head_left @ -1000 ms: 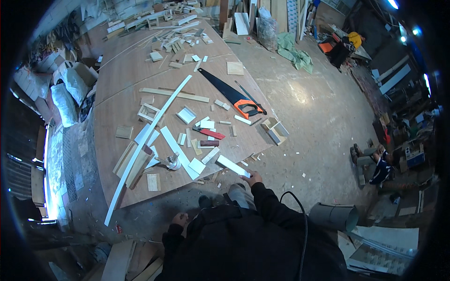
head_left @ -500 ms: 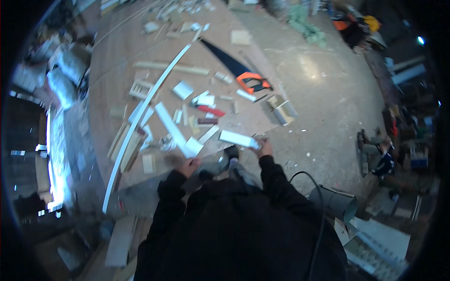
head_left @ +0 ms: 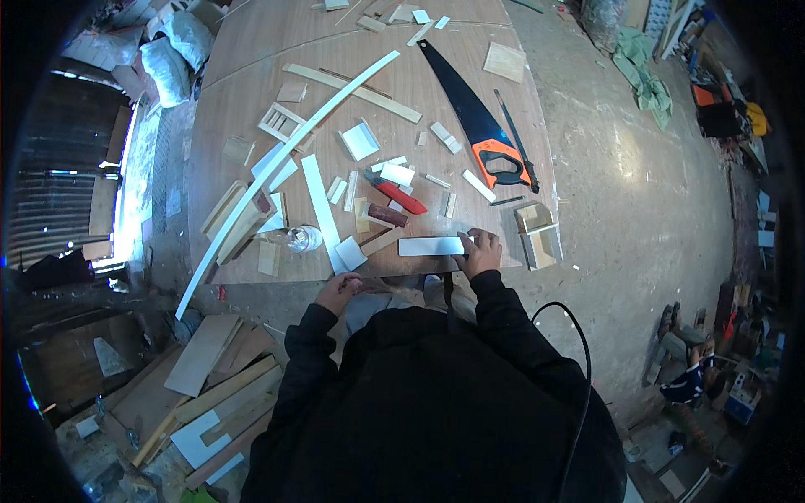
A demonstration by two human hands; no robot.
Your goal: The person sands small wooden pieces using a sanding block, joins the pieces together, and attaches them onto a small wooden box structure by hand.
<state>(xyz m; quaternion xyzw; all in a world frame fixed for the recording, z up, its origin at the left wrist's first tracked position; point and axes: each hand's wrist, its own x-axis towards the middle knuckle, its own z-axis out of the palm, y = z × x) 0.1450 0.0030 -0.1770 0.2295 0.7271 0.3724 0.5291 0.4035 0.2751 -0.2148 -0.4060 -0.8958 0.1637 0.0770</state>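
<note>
Over the table [head_left: 390, 266], a white strip [head_left: 428, 246] juts left from the right fingers [head_left: 476, 238].

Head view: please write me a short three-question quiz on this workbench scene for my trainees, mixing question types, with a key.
1. True or false: both hands are touching the white strip by the near edge of the table.
2. What colour is the handle of the handsaw? A) green B) orange C) white
3. Fill in the blank: as pictured, the red tool lies to the ___ of the handsaw's handle.

Key:
1. False: only the right hand is on it, at its right end; the left hand is apart from it.
2. B
3. left
</note>
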